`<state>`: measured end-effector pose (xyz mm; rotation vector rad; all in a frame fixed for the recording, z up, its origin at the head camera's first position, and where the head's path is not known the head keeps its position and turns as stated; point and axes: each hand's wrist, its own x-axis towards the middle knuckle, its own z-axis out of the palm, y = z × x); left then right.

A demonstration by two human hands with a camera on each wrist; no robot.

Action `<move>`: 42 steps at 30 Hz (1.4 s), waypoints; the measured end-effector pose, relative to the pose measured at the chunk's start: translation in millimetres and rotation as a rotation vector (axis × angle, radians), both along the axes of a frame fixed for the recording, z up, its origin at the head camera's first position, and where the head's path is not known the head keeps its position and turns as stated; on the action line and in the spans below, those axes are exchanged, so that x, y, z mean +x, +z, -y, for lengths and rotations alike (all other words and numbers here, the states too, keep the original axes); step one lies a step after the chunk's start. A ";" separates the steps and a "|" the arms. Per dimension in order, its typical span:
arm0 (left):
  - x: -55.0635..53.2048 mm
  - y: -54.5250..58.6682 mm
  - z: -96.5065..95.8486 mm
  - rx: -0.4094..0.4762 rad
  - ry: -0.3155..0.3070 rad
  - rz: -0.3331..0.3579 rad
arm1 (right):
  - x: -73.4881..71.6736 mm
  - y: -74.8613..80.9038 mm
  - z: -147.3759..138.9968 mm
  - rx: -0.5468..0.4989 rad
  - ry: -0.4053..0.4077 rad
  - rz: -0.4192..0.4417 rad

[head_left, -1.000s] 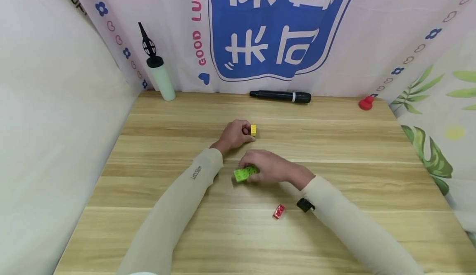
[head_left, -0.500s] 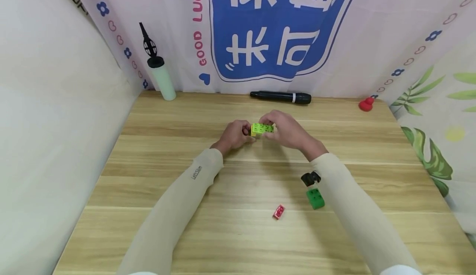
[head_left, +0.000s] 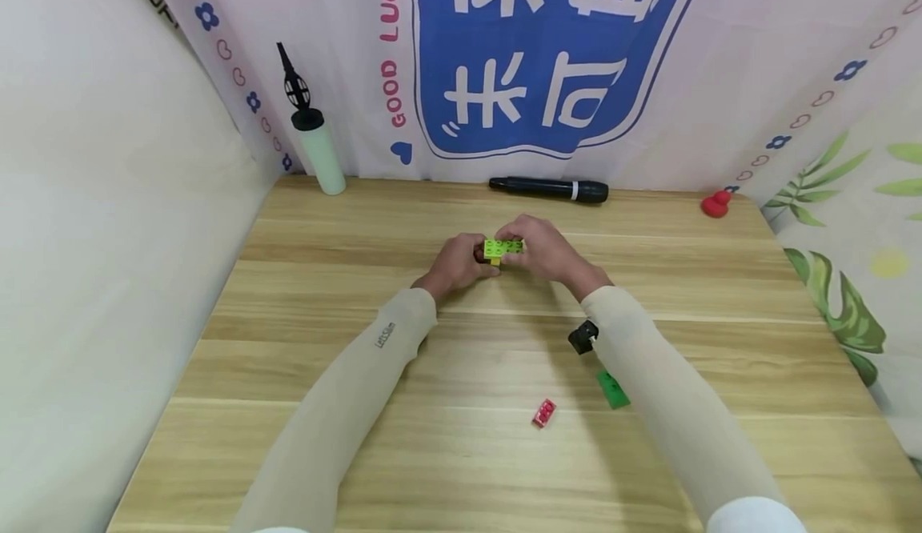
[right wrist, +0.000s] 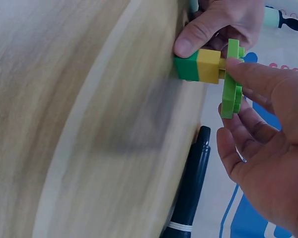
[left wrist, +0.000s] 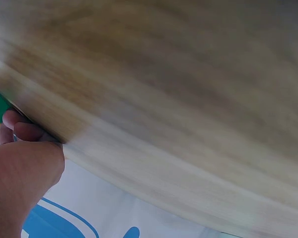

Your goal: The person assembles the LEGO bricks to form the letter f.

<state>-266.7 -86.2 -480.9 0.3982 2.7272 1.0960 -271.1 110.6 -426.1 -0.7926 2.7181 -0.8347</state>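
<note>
My left hand (head_left: 457, 263) holds a small stack on the table, a dark green brick (right wrist: 186, 68) below and a yellow brick (right wrist: 208, 65) on top. Its thumb lies along the green brick in the right wrist view. My right hand (head_left: 545, 250) pinches a long lime-green building brick (head_left: 497, 248) between thumb and fingers. That flat brick sits right at the yellow brick's studs, its length reaching out to the right. In the left wrist view, only a corner of the dark green brick (left wrist: 0, 106) shows beyond the fingers.
A red brick (head_left: 544, 414) lies nearer the front, with another green brick (head_left: 612, 389) partly behind the right sleeve. Along the back stand a pale green hand pump (head_left: 322, 153), a black microphone (head_left: 549, 189) and a red knobbed object (head_left: 715, 204).
My right hand has carried the lime-green brick away from me and onto the yellow brick's top, uncovering the green brick near its sleeve. The left hand keeps its place at the stack.
</note>
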 end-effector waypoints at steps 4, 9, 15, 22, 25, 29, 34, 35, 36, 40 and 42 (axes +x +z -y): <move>0.3 2.1 -0.9 -0.001 0.004 0.005 | -1.9 -2.9 -1.0 -0.002 -0.015 -0.011; 1.2 2.4 -1.0 -0.009 0.006 0.009 | -2.7 -6.1 -0.9 -0.019 -0.039 -0.014; 1.4 1.3 -0.7 -0.013 0.010 0.021 | -1.3 -7.6 0.7 -0.023 -0.061 -0.001; 0.7 0.1 -1.1 -0.013 0.011 0.024 | -0.9 -4.6 1.7 -0.013 -0.069 0.005; -0.4 -0.3 -1.6 -0.011 0.016 0.027 | -2.0 -4.5 1.2 -0.006 -0.069 0.004; -0.4 0.1 -2.5 -0.014 0.011 0.026 | -3.2 -5.8 0.5 -0.010 -0.074 0.014; 1.6 1.9 -2.8 -0.014 0.007 0.023 | -3.4 -7.3 0.5 -0.023 -0.086 0.027; 1.8 2.1 -2.8 -0.013 0.010 0.023 | -3.5 -7.5 0.7 -0.023 -0.085 0.026; 1.9 2.2 -2.6 -0.009 0.013 0.026 | -3.6 -7.7 1.0 -0.023 -0.084 0.026; 0.6 2.0 -1.8 -0.005 0.020 0.038 | -4.6 -7.4 1.8 -0.022 -0.076 0.025; -0.5 1.8 -1.5 -0.005 0.022 0.045 | -5.1 -7.1 2.1 -0.022 -0.072 0.025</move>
